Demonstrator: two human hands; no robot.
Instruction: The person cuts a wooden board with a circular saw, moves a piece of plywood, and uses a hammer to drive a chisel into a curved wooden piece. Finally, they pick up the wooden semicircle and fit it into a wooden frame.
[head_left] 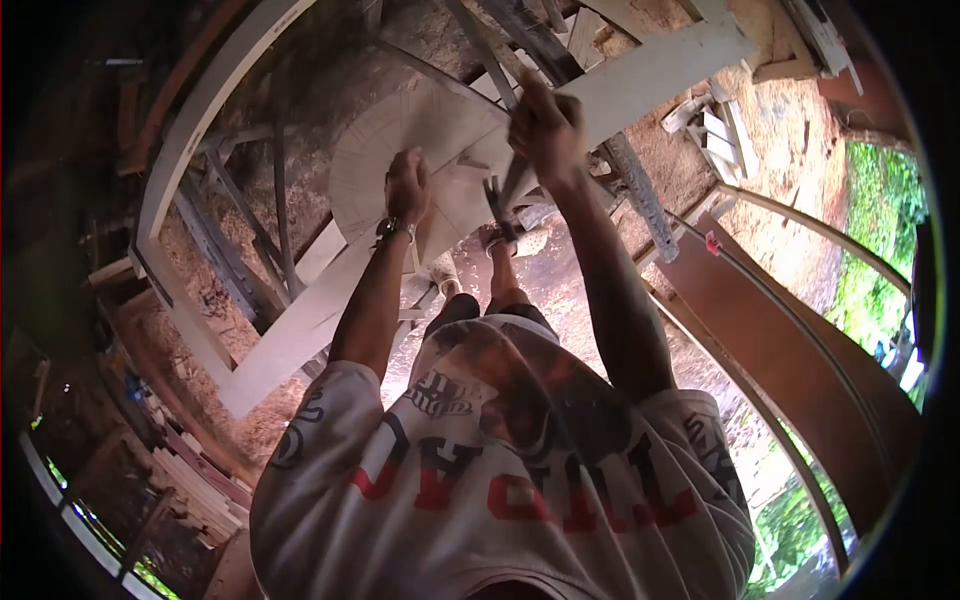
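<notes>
A round pale wooden disc (360, 165) with lines radiating across it lies in front of me, along a long pale board (290, 335). Over the disc, my left hand (408, 187) is closed, with a watch on the wrist. What its fingers grip is too blurred to make out. Raised to the right of the disc, my right hand (547, 125) is closed around the handle of a hammer (507, 210), whose dark clawed head hangs below the fist. A small wood piece (473, 162) rests on the disc between the hands.
Wooden beams (230, 250) and struts stand under and around the board. My feet (530, 240) are below it on the dusty ground. At the right stands a large brown panel (780, 330); offcuts (720, 140) lie at the upper right. Stacked wood strips (195, 490) are at lower left.
</notes>
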